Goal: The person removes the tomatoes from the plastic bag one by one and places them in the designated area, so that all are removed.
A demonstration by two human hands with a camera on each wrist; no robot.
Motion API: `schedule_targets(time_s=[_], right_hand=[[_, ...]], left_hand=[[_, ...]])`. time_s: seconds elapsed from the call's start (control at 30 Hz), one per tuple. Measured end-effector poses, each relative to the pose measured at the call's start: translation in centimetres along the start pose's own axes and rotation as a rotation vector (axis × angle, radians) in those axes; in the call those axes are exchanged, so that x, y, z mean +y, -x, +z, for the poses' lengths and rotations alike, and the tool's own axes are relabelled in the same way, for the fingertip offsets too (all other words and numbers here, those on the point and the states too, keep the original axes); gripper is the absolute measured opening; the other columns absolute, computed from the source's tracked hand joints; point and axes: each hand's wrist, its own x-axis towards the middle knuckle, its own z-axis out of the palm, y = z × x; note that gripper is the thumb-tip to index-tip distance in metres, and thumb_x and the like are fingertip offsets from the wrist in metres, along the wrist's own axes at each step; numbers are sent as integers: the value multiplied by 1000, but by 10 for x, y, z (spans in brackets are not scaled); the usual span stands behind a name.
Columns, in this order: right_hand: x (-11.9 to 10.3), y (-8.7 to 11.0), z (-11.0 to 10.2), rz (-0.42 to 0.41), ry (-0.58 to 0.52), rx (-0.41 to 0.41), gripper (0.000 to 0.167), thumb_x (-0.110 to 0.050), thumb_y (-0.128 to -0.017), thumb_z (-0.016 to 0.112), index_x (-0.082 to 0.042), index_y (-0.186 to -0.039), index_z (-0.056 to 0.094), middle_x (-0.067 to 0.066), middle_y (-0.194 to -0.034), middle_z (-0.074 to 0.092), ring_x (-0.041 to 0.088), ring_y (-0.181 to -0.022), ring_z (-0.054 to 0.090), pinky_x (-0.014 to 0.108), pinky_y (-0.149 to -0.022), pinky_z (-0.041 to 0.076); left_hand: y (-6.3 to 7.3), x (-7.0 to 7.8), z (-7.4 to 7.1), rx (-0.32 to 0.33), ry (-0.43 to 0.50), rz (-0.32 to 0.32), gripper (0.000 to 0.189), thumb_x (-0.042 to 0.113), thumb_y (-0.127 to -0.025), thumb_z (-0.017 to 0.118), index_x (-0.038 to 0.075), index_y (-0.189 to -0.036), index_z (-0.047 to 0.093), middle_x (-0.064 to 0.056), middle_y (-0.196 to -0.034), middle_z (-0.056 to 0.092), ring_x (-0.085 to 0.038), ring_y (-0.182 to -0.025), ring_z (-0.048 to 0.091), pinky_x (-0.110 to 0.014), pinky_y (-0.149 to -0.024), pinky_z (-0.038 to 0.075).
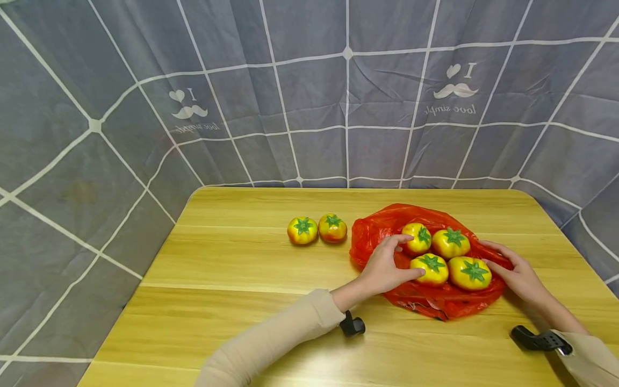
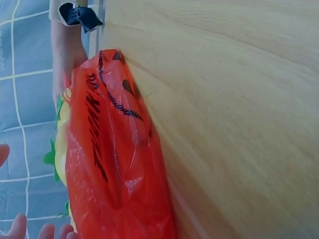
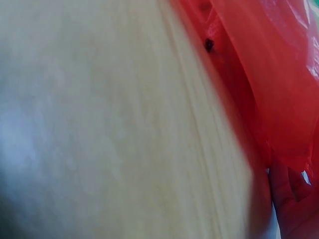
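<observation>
In the head view several yellow-and-red tomatoes with green star-shaped tops lie on a spread red plastic bag [image 1: 372, 231]. My left hand [image 1: 384, 266] reaches over the bag's left side, fingers and thumb spread. Its fingertips are at the far-left tomato [image 1: 415, 244] and its thumb at the near-left tomato [image 1: 429, 275]. At the bag's right edge, my right hand [image 1: 522, 277] holds the red film between thumb and fingers, beside the near-right tomato [image 1: 469, 277]. The left wrist view shows the bag's printed side [image 2: 114, 149]; red film partly covers the right fingers [image 3: 294, 199] in the right wrist view.
Two more tomatoes, a left one [image 1: 302, 231] and a right one [image 1: 332, 228], sit side by side left of the bag. All stand on a wooden table [image 1: 232, 301]. A grey-blue curtain with white lines [image 1: 314, 107] hangs behind and beside the table.
</observation>
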Motion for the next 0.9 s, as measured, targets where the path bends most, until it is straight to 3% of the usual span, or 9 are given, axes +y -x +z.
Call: schedule_targets(time_s=[0.33,0.9], right_hand=[[0,0,1,-1,-22,-6,48,2,-94,53,-17,-138,51,-38,-115,48,-20,-98,50,1,-76,43],[0,0,0,30,18,8,47,-2,-95,54,-18,-139,50,-40,-113,46,-22,-97,47,0,-75,41]], left_hand=[[0,-1,9,-21,-85,22,63,28,-78,80,16,-132,51,0,-129,57,-15,-111,53,-14,-88,41],[-4,-3,18,-92,-182,-14,65,33,-77,79,19,-133,50,6,-132,54,-8,-120,48,-19,-98,40]])
